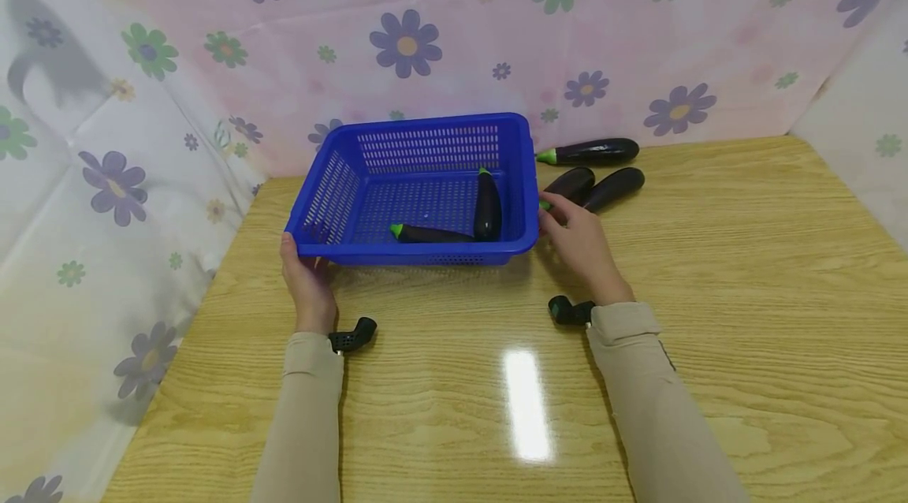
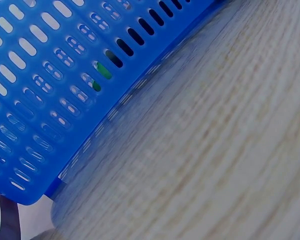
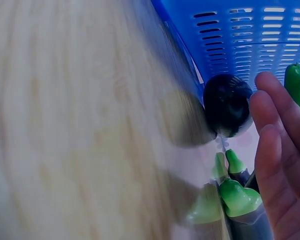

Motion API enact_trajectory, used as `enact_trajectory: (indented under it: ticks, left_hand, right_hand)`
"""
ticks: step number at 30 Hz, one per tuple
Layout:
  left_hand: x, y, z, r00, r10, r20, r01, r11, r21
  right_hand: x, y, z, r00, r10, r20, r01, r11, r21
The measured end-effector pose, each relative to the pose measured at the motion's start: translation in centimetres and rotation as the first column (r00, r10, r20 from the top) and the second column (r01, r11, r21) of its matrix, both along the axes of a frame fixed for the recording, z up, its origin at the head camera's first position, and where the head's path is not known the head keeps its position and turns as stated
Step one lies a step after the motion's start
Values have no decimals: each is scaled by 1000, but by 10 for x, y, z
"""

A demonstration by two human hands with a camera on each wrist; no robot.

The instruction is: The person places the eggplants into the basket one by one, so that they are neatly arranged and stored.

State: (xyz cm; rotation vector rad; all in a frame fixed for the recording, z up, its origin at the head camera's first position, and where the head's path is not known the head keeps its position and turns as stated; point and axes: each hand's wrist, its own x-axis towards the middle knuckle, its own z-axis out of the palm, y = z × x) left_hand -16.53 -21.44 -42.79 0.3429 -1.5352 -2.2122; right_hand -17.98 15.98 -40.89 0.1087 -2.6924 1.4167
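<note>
A blue plastic basket (image 1: 418,248) with slotted walls stands before me, two eggplants inside: one upright in this view (image 1: 487,207) and one along the front wall (image 1: 436,235). My left hand (image 1: 308,290) grips its front left corner, thumb at the rim and fingers partly hidden below. At the right wall is my right hand (image 1: 578,243), its fingers (image 3: 272,150) extended beside the slots in the right wrist view. Just past that hand lie two eggplants (image 1: 613,189) (image 1: 573,183), and a third eggplant (image 1: 599,150) rests behind them. A green stem (image 3: 295,85) shows behind the fingers.
The basket is on a wood-grain table (image 1: 426,393) close to a flowered cloth backdrop (image 1: 468,30). Another flowered cloth (image 1: 92,251) hangs at the left. Black wrist devices (image 1: 355,335) sit on both forearms, and a bright reflection lies on the tabletop between them.
</note>
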Motion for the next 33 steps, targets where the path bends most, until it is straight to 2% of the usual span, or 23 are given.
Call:
enact_trajectory:
  ticks: [7,16,25,33]
  left_hand:
    - [1,0,0,1000,-3,-13,3,1000,-21]
    - [0,0,-1,1000,-1,0,1,1000,-4]
    - [1,1,1,1000,-2,1,2,1000,-19]
    - [1,1,1,1000,-3,0,3,1000,-20]
  right_hand:
    - [-1,1,-1,1000,10,-4,-10,1000,22]
    - [-2,2,-3,997,38,69,-42,998,54]
    - [-2,2,1,999,23,26,-25,998,58]
    - [-3,3,1,999,-11,-39,12,1000,21]
